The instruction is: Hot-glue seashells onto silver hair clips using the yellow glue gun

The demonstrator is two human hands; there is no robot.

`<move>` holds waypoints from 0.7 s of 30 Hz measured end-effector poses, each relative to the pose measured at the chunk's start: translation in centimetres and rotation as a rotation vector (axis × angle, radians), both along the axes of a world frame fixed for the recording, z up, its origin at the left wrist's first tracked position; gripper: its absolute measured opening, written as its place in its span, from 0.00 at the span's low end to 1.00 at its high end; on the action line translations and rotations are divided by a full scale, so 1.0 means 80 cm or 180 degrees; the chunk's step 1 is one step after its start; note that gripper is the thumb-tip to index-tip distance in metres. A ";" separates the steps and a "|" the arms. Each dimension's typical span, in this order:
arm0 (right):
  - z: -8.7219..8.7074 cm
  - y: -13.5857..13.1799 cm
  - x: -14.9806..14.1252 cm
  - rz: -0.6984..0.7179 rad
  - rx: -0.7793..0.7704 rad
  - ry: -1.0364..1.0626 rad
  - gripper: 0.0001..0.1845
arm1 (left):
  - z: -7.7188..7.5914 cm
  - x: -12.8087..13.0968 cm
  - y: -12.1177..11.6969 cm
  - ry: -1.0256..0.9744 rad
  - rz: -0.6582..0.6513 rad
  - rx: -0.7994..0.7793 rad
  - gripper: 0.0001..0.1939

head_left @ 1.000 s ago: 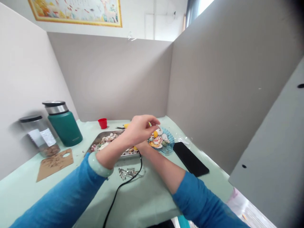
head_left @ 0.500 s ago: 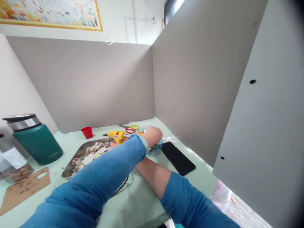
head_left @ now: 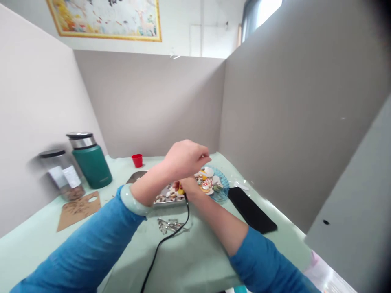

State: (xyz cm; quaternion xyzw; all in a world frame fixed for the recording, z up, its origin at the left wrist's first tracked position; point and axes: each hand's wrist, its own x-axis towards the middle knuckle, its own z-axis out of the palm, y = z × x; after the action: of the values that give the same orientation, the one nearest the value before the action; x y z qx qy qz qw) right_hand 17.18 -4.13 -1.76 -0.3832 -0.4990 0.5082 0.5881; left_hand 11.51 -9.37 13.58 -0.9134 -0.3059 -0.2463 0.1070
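My left hand is raised over the table, its fingers curled into a pinch; whatever they hold, if anything, is too small to make out. Below it, my right hand is wrapped round a yellow hot glue gun, mostly hidden, with a black cord trailing toward me. Just right of both hands lies a blue ribbed plate bearing shells and orange-yellow pieces. A metal tray of small shells sits behind my hands, partly covered by my left forearm.
A black phone lies to the right. Small metal clips lie beside the cord. At left stand a green bottle, a clear jar and a brown board. A red cup stands behind. Grey panels enclose the table.
My view has turned left. My left hand has lifted off the plate, uncovering its shells. The glue gun has gone from plain view to under my right hand.
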 end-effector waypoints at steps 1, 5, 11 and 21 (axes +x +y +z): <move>0.001 0.000 0.001 0.0027 0.0008 0.0101 0.14 | -0.008 -0.023 0.009 -0.0267 0.0087 -0.0126 0.11; 0.007 -0.004 0.008 0.0123 0.0068 0.0348 0.21 | -0.062 -0.092 0.049 -0.1160 0.0510 -0.0861 0.10; 0.008 -0.010 0.006 0.0023 0.0122 0.0092 0.20 | -0.115 -0.109 0.060 -0.1848 0.0223 -0.2316 0.15; 0.009 -0.012 0.002 0.0078 0.0121 -0.0026 0.16 | -0.130 -0.110 0.069 -0.2230 0.0164 -0.2586 0.12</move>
State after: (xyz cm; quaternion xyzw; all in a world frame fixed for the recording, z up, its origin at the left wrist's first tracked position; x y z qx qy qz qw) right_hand 17.36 -5.08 -1.07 -0.3679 -0.5156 0.5043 0.5869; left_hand 2.71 -3.83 3.20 -0.7365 -0.4163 -0.3955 -0.3575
